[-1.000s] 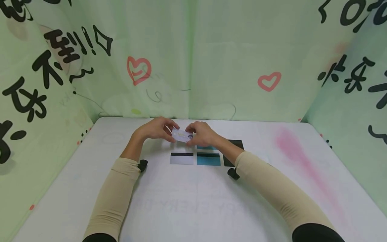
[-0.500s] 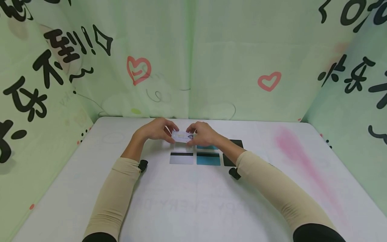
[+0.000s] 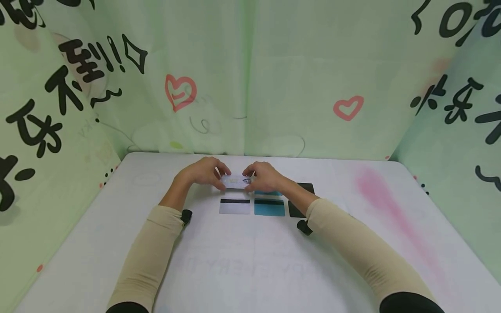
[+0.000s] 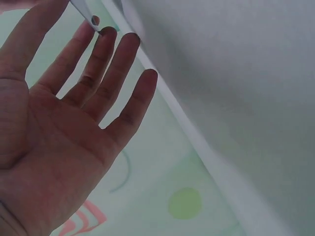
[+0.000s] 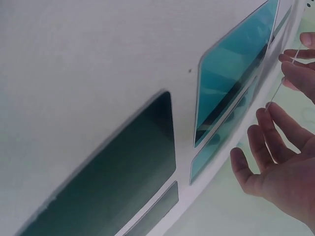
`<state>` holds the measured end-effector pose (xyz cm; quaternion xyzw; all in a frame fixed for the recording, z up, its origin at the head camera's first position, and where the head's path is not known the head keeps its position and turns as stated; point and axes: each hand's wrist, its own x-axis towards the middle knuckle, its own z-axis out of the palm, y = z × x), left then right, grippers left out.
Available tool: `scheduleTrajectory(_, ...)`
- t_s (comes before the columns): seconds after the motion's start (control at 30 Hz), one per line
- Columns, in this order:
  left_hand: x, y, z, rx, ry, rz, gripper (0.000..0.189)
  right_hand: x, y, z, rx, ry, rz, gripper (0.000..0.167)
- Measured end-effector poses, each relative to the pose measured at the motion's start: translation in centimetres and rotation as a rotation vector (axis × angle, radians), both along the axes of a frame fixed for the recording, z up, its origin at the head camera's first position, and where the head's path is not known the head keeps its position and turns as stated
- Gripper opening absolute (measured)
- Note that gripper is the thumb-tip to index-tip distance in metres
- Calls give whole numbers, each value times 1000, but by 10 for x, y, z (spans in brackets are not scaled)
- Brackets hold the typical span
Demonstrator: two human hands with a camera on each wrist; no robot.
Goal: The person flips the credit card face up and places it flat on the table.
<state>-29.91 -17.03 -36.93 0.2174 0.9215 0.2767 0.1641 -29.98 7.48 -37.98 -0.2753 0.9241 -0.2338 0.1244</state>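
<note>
A pale lilac plastic card (image 3: 236,181) with printed marks is held above the far part of the table, between both hands. My left hand (image 3: 205,171) pinches its left end, and my right hand (image 3: 266,177) pinches its right end. In the left wrist view the card's thin edge (image 4: 84,14) lies by the fingers, with the palm (image 4: 54,142) facing the camera. Seen from the right wrist, the card (image 5: 275,96) is edge-on. Nearer me lie a lilac card (image 3: 235,208) with a black stripe and a blue striped card (image 3: 269,208).
Another blue card (image 3: 268,193) lies partly behind the right hand. Two dark cards, one farther (image 3: 308,187) and one nearer (image 3: 295,210), are partly covered by the right forearm. The white table (image 3: 250,261) ends at a green curtain (image 3: 289,78).
Both hands have lowered the lilac card slightly and brought it a little nearer. Their pinch on its two ends stays the same. The cards on the table have not moved.
</note>
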Motion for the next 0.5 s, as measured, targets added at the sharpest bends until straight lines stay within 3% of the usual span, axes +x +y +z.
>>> scheduleTrajectory(0.5,2,5,-1,-106,40,-17,50,1,-2,0,29,-1,33,51)
